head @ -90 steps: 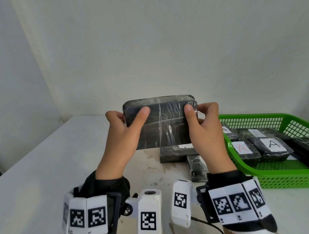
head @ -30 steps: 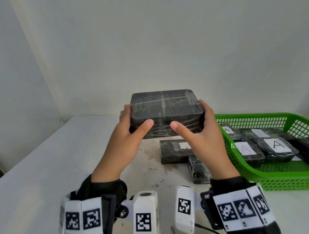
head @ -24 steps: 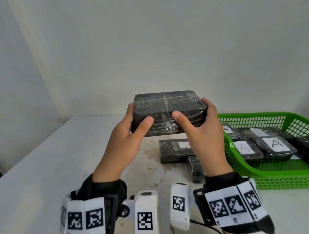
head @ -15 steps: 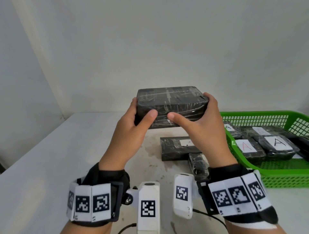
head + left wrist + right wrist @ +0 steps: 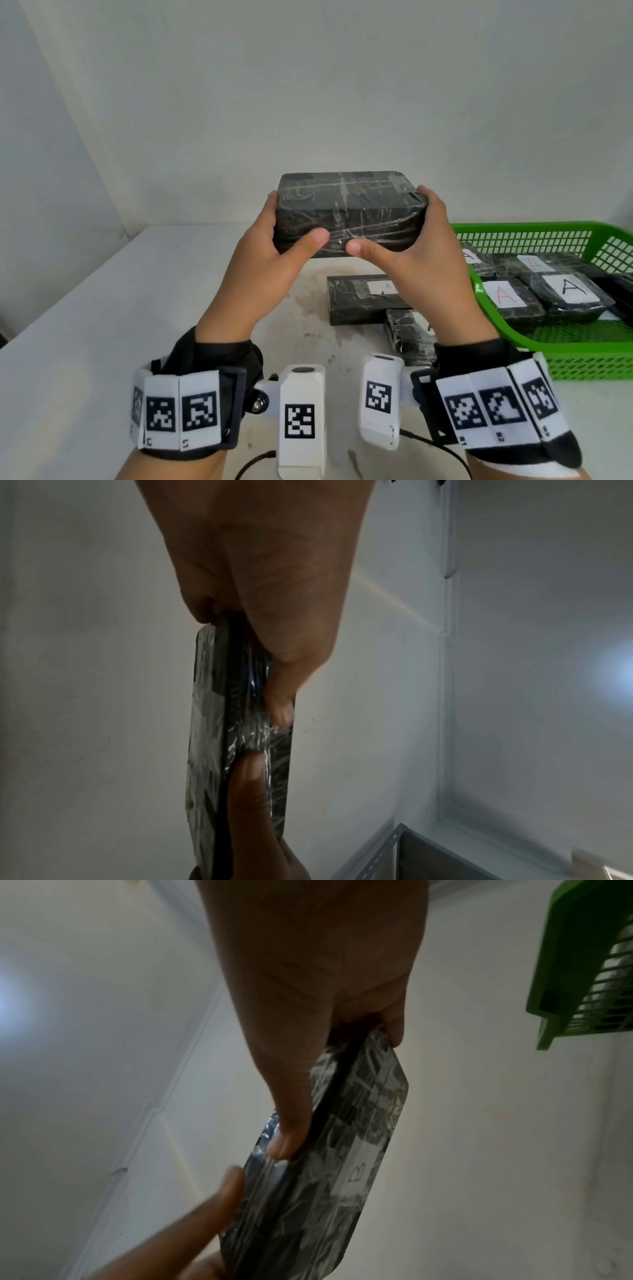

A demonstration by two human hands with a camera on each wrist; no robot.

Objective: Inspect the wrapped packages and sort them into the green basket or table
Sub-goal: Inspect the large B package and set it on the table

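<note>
White tabletop (image 5: 102, 308) fills the lower field and carries all that we see. Next in size, the green basket (image 5: 548, 356) stands at the right, its mesh wall just beside our right wrist; inside it we count several black wrapped packages, two of them with white labels lettered A, one in red (image 5: 503, 295) and one in black (image 5: 571, 288). Between the basket and our forearms, two more wrapped packages lie on the table: a long one (image 5: 356, 301) bearing a small label marked A, and a second (image 5: 407, 330) touching its near edge, partly hidden by our right hand.

The held package (image 5: 346, 209), black under clear film, is raised above the table, level, its long side toward us. Our left hand (image 5: 270, 260) grips its left end and our right hand (image 5: 421, 263) its right end, thumbs pressed on the near face, the tips almost meeting, fingers curled behind. From the right wrist view we read a label lettered B (image 5: 356, 1173) on the underside.
</note>
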